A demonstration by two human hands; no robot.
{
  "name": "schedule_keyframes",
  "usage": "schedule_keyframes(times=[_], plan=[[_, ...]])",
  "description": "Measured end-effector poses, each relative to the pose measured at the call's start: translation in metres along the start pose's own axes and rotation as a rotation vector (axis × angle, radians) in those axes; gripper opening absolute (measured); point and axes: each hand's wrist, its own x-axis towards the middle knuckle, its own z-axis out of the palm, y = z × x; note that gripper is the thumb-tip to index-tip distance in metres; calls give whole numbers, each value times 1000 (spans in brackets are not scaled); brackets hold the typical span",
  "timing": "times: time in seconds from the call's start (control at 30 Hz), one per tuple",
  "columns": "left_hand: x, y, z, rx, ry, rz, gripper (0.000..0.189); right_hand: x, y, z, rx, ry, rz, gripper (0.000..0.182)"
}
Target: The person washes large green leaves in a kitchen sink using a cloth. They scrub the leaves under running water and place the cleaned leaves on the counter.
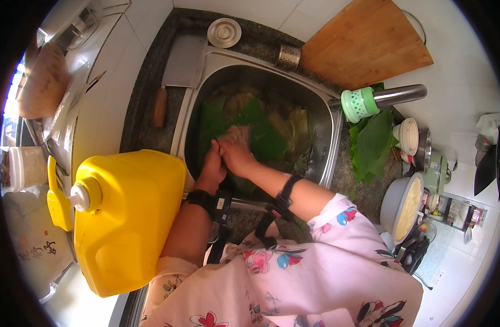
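Note:
Both of my hands meet over the water in a stainless steel sink (333,163). A pale brownish piece, apparently a folded cloth (242,133), shows at the far side of my right hand (236,156), whose fingers curl around it. Pressed close on the left is my left hand (211,165), thumb up; whether it grips anything is hidden. Broad green leaves (256,122) lie in the water around and beyond my hands. Browner, yellowish leaves (297,126) rest toward the sink's right side.
A yellow plastic jug (127,216) stands close to my left arm. Left of the sink lies a cleaver (184,61). The faucet (397,96) reaches in from the right, near more green leaves (372,143). A wooden cutting board (366,41) leans behind; a filled bowl (409,208) sits at right.

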Motion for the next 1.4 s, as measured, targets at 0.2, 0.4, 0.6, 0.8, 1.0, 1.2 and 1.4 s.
schedule_keyframes(times=[0.2,0.4,0.6,0.8,1.0,1.2,1.4], plan=[[-7,1,16,-48,-36,-15,48,64,42,-18,-44,295,95,24],[-8,7,14,-207,-87,-46,49,3,5,-56,66,21,112,29],[-11,-3,18,76,34,6,50,10,21,2,122,116,21,21],[-3,2,12,-147,-75,-20,47,56,44,-43,69,323,133,23],[-7,6,16,-222,-102,-62,46,-10,38,-60,93,10,95,28],[-11,2,17,-48,-106,34,43,25,20,-4,-1,209,133,22],[-1,-3,9,-109,-183,-43,42,72,23,-29,36,288,285,20]])
